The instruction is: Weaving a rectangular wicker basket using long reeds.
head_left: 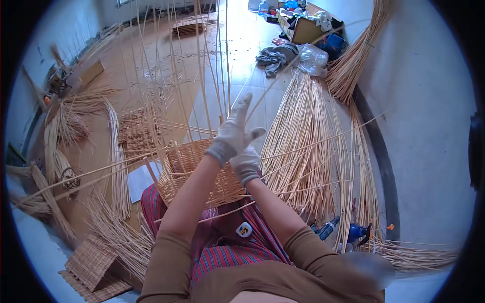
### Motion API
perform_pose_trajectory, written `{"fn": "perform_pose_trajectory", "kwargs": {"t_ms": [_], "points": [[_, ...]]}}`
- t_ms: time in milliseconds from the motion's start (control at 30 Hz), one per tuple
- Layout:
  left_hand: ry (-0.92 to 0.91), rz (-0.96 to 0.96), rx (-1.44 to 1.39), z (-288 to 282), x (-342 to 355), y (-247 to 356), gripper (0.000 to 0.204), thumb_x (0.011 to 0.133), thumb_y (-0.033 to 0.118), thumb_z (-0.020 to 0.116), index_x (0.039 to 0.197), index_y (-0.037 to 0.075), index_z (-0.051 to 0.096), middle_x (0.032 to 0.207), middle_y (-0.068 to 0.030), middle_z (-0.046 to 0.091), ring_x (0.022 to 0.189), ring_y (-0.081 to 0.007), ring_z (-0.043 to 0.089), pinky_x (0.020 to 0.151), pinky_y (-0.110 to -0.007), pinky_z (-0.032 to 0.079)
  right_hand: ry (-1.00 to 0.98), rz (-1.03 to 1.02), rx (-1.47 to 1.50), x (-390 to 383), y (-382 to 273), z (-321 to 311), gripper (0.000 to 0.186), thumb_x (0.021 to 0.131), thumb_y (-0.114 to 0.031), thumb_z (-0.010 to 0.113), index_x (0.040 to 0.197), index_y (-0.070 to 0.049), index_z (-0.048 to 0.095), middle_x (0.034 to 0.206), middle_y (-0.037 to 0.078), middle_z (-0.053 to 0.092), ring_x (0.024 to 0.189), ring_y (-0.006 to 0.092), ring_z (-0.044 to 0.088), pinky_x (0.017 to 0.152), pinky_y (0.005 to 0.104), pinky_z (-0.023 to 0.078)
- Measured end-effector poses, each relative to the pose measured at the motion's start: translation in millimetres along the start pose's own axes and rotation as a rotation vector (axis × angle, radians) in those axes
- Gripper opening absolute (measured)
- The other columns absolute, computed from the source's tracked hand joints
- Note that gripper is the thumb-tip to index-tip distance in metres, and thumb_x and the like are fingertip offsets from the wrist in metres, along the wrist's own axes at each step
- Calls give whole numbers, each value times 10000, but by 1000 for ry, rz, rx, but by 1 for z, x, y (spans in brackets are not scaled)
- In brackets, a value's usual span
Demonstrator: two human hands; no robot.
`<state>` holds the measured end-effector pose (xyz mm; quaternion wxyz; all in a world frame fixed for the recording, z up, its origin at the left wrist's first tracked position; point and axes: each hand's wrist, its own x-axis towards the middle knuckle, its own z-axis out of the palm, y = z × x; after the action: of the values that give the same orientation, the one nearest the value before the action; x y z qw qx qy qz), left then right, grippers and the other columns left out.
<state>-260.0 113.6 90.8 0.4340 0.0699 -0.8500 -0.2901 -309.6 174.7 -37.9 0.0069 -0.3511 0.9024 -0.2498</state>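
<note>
Outstretched left hand (233,130), nothing visibly grasped; right hand (246,162) unclear

Along the left edge of the floor (242,48) lie cane bundles (59,126), perhaps grouped to keep strands from tangling. Woven panels (88,260) occupy its near left corner, one tilted upon another. Farther in, a pale sheet (143,183) lies just beside the person's knee.

A wicker basket (225,186) sits on the lap, over striped cloth (222,260); the lap probably props it, sparing the hands its weight. Part of its inner wall shows, and tall stakes rise from it. Above its right side, the gloved left hand has fingers straight and thumb spread. Lower, partly behind it, is the gloved right hand by the basket's right edge; its fingers are hidden, so its grip can't be judged.

Rightward, a large cane sheaf (303,151) fans across the floor. Toward the far right corner, a box (304,33) holds jumbled cloth and packaging. Nearer are a power drill (327,228) and a blue bottle (356,233).
</note>
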Motion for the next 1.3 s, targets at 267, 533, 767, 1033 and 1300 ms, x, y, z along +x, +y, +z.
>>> {"fn": "perform_pose_trajectory", "kwargs": {"t_ms": [267, 533, 767, 1033, 1300], "points": [[555, -260, 535, -143, -146, -21, 407, 916, 0, 589, 1315, -25, 514, 1298, -193, 554, 1230, -339, 510, 1057, -421, 394, 212, -206, 260, -36, 4, -35, 185, 844, -260, 655, 925, -104, 594, 823, 126, 623, 784, 349, 646, 670, 478, 504], [-516, -259, 714, -112, -258, 41, 354, 835, 254, 653, 1177, 160, 650, 918, -111, 680, 916, -322, 655, 860, -440, 501, 365, -307, 391, -44, 20, -39, 425, 804, -285, 766, 1163, -116, 613, 860, 123, 619, 779, 325, 619, 708, 431, 507], [-101, -344, 505, -121, -261, 25, 106, 841, 194, 633, 921, 141, 679, 782, -97, 665, 728, -322, 642, 672, -439, 469, -258, -140, 918, -113, 17, -90, 217, 917, -134, 674, 1118, -59, 638, 840, 29, 613, 727, 116, 598, 627, 254, 479], [6, -339, 189, -149, -252, 34, 145, 807, 78, 707, 950, 92, 690, 830, -103, 701, 758, -291, 679, 725, -386, 512, -564, -233, 1353, -138, -9, -65, 139, 973, -127, 621, 1082, -62, 562, 1024, 75, 673, 890, 155, 654, 751, 283, 555], [469, -906, -282, -165, -247, -22, 429, 930, 0, 610, 1344, 22, 501, 1192, -131, 662, 890, -145, 643, 757, -275, 541, -116, -50, 1449, -101, -10, -63, 30, 990, -110, 593, 983, -85, 578, 852, 66, 666, 741, 130, 630, 673, 265, 527]]}}
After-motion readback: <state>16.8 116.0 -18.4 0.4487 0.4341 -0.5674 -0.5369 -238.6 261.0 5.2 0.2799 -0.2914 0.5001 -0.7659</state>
